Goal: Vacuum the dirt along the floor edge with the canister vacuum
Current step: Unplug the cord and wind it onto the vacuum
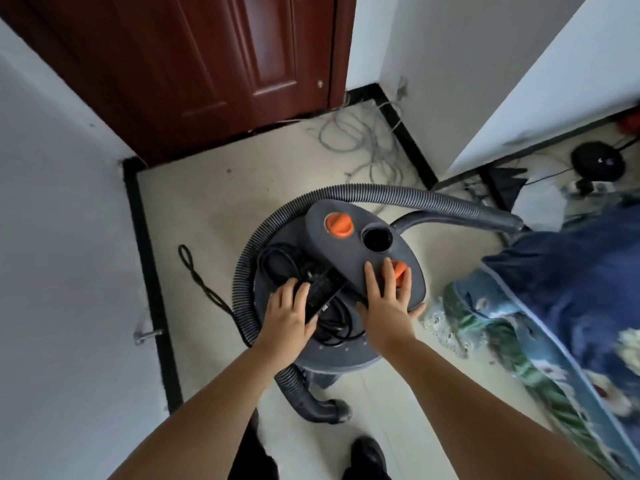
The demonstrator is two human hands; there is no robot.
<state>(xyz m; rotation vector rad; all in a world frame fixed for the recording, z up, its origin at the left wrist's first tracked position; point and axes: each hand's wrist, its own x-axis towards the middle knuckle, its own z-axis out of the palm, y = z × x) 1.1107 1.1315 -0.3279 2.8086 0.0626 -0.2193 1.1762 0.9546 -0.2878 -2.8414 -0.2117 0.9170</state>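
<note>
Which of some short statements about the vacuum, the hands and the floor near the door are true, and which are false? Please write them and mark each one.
1. Both hands rest on top of the canister vacuum. True: the left hand lies on the coiled black power cord, the right hand on the grey lid.
2. The right hand's fingers touch an orange knob. True.
3. The ribbed hose lies straight on the floor, away from the canister. False: it curves around the canister.
4. The brown door stands wide open. False: it is closed.
5. Loose grey cables lie on the floor near the door. True.
</note>
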